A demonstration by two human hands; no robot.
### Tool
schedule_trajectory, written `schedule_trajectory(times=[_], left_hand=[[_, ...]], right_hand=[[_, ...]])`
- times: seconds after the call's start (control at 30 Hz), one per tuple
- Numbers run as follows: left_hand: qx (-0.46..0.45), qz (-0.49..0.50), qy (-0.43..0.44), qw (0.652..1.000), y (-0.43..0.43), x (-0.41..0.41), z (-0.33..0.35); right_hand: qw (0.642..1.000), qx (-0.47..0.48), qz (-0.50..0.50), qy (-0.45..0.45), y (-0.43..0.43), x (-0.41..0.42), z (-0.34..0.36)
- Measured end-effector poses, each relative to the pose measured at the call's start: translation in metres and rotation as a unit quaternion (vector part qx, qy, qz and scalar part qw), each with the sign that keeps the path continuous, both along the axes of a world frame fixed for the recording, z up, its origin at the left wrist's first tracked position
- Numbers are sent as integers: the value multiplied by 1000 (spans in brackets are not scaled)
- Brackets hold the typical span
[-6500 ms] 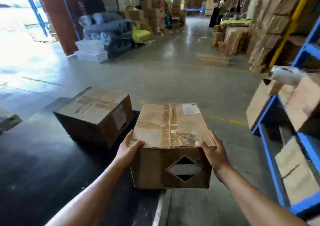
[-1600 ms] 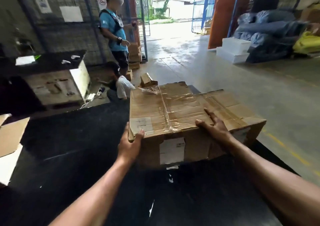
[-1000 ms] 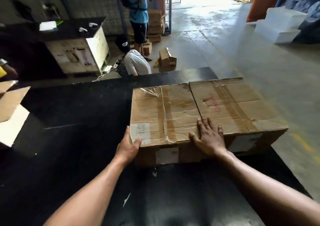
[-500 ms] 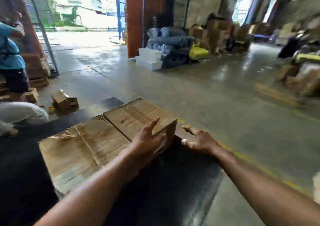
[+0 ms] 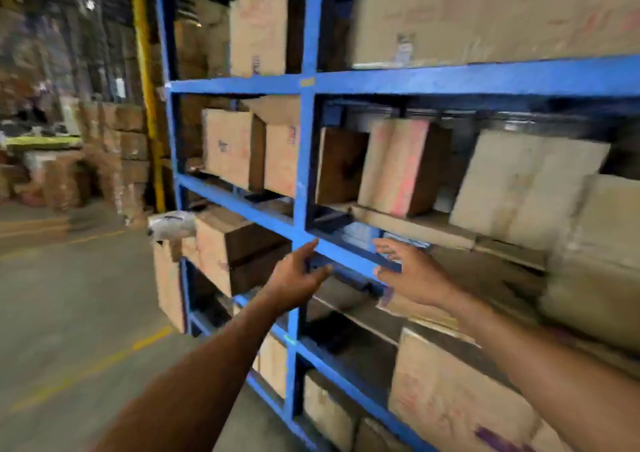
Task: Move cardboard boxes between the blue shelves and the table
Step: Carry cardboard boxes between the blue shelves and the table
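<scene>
The blue shelves (image 5: 450, 79) fill the right side of the head view, with several cardboard boxes on every level. Both my arms reach toward the middle rail. My left hand (image 5: 298, 275) is open, fingers apart, just in front of the blue upright post. My right hand (image 5: 412, 273) is open too, at the rail's front edge, holding nothing. A tilted box with pink print (image 5: 398, 166) stands on the shelf just above my right hand. A brown box (image 5: 232, 243) juts out of the shelf left of my left hand. The table is out of view.
A white wrapped bundle (image 5: 171, 223) lies on the protruding box at the shelf's left end. A yellow post (image 5: 147, 88) rises beside the rack. Stacked cartons (image 5: 114, 150) stand farther left on the concrete floor (image 5: 69, 306) with its yellow line.
I have let go of the boxes on the black table and turned right; the table has left the view and the blue shelves now face me. Both hands stay empty.
</scene>
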State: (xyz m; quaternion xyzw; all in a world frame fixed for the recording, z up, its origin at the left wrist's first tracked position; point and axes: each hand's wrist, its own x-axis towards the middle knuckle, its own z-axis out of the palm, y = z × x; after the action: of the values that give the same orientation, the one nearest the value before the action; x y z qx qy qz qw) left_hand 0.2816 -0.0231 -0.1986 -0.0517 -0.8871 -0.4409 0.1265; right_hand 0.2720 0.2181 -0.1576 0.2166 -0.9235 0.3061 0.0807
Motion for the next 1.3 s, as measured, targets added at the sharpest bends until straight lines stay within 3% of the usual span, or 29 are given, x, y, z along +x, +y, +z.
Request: schedule_trajectory(times=[0.2,0.33,0.43,0.53,0.7,0.9,1.0,1.1,1.17,1.3], left_hand=[[60,-173,24,983,237,-7,40],[107,-208,35,972,329,6,58],[98,-221,-1,970,365,-3,62],[104,-213,-1,972,398,-31,70],[209,-220,8,953,445,-91,103],[256,-239,-70,934,491,-152,140],[267,-205,-82,938,494,-173,139],[273,-245,-74,928,480,-178,136],[287,-253,-66,922,464,-173,134],[337,-234,-19,912,415,-145,127]], right_hand=[[973,-2,-210,100,216,82,32],[916,-61,-336,211,294,115,45],[864,-112,-441,217,335,115,53],[833,-146,-500,186,367,100,63],[769,-168,-576,220,405,53,84],[673,-331,-639,173,469,16,107],[662,-398,-615,155,487,13,104],[669,-504,-536,108,481,17,106],[682,-511,-515,92,471,21,111],[717,-499,-462,155,433,38,112]])
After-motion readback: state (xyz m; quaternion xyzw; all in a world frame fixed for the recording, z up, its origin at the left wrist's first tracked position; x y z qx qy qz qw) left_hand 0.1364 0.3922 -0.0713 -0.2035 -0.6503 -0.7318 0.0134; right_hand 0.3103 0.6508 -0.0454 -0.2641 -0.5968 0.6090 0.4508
